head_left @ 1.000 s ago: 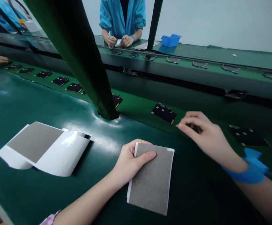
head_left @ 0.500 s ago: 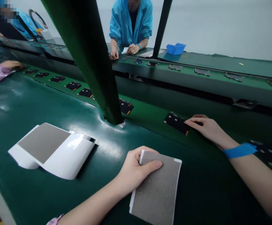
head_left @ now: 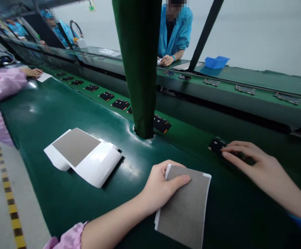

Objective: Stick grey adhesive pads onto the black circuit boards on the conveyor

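My left hand [head_left: 166,185] is closed on a grey sheet with a white backing [head_left: 185,204], thumb on top and fingers behind. The sheet is tilted above the green table. My right hand [head_left: 254,162] is over the right part of a black circuit board [head_left: 216,145] on the green strip beyond the table. Its thumb and fingertips come together at the board, covering much of it. Whether they pinch something small is hidden. Left of my left hand, another grey sheet [head_left: 76,147] lies on curled, glossy white backing paper [head_left: 98,166].
A green post [head_left: 142,69] rises from the table's [head_left: 129,211] far edge. More circuit boards [head_left: 120,104] line the strip. Across stands a person in blue [head_left: 177,34] near a blue bin [head_left: 217,62]. A pink-sleeved person's hand [head_left: 33,72] touches white paper at left.
The view has swung left, so things appear farther right. My right hand has moved further over the board and covers more of it. My left hand keeps its hold on the grey sheet.
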The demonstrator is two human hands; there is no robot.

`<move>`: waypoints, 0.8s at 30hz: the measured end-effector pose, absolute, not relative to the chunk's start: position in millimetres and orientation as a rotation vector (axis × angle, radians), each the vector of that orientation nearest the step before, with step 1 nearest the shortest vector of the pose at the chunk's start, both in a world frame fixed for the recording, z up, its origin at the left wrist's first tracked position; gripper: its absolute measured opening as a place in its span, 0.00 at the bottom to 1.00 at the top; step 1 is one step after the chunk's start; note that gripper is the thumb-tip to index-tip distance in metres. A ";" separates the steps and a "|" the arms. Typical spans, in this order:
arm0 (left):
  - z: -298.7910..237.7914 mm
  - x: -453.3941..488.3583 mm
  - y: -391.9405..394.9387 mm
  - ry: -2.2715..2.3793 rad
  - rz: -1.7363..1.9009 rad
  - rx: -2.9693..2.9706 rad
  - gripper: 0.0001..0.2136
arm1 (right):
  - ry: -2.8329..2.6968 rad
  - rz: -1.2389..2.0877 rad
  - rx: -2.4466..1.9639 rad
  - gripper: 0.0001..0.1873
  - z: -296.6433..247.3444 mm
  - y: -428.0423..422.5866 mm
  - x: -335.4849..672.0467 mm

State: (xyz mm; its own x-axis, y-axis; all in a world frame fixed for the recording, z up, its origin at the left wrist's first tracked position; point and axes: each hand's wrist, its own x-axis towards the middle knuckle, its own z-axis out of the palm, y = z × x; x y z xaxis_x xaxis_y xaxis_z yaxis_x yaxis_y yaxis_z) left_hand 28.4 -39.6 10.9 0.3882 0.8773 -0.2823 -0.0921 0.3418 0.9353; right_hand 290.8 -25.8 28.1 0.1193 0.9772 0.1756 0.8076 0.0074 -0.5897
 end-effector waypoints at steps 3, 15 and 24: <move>10.0 26.8 -37.7 1.009 0.824 1.073 0.11 | -1.947 0.433 -1.629 0.17 42.9 -36.7 250.9; 12.5 26.5 -36.0 1.012 0.864 1.067 0.09 | -2.145 0.239 -1.439 0.19 49.8 -42.2 225.2; 8.4 24.1 -32.5 1.090 0.951 0.983 0.10 | -1.798 0.499 -1.643 0.27 23.9 47.8 230.7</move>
